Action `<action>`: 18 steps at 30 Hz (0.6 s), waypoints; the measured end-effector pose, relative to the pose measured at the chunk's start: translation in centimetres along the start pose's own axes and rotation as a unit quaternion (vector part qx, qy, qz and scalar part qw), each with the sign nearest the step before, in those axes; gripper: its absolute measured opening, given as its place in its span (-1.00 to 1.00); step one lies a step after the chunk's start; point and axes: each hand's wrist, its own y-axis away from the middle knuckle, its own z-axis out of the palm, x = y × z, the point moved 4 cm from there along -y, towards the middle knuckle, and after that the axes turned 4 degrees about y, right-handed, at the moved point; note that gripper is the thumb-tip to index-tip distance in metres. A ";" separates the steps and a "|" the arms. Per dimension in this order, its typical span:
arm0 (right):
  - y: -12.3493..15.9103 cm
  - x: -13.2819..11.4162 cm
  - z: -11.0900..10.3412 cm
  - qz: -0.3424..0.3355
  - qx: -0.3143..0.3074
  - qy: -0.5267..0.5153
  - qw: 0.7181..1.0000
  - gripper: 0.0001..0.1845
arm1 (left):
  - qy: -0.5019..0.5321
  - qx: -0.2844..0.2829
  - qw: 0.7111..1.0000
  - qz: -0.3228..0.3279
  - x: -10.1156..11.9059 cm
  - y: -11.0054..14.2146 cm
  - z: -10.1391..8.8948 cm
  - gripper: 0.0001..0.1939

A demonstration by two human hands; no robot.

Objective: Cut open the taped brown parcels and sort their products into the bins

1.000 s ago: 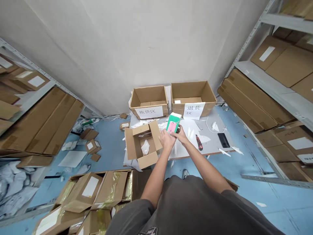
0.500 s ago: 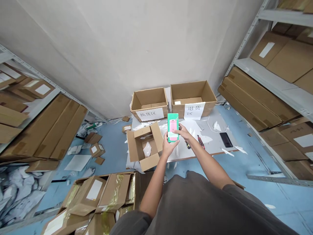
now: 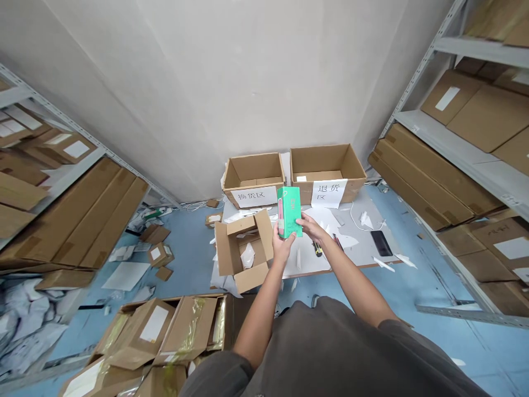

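The left hand (image 3: 282, 248) and right hand (image 3: 309, 226) together grip one green box (image 3: 291, 209) above the tabletop (image 3: 366, 253); from it, two labelled cartons (image 3: 255, 167) stand toward eleven and one o'clock, one flapped carton (image 3: 225, 251) at eight, one phone (image 3: 381, 243) near four.

A green rectangular carton (image 3: 292, 210) with a pink-printed side is held over the grey desk (image 3: 363, 252) by the left grip (image 3: 281, 247) and the right grip (image 3: 311, 226). An open brown cardboard box (image 3: 223, 251), containing crumpled white material (image 3: 248, 256), is set at the desk's left. Two open-topped brown cardboard bins (image 3: 256, 164) are placed behind, each fronted by a white lettered sign (image 3: 254, 197).
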 end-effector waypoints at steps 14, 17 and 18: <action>-0.1 0.7 0.6 -0.023 0.142 0.018 0.989 -0.34 | -0.200 0.002 0.978 0.066 2.0 1.4 0.2 0.01; 0.2 0.2 1.6 -0.040 0.160 0.046 0.985 -0.31 | -0.246 0.042 0.966 0.063 2.8 1.4 0.4 -0.03; 0.2 0.0 1.8 -0.047 0.158 0.048 0.985 -0.30 | -0.237 0.049 0.968 0.060 2.7 1.2 0.2 -0.05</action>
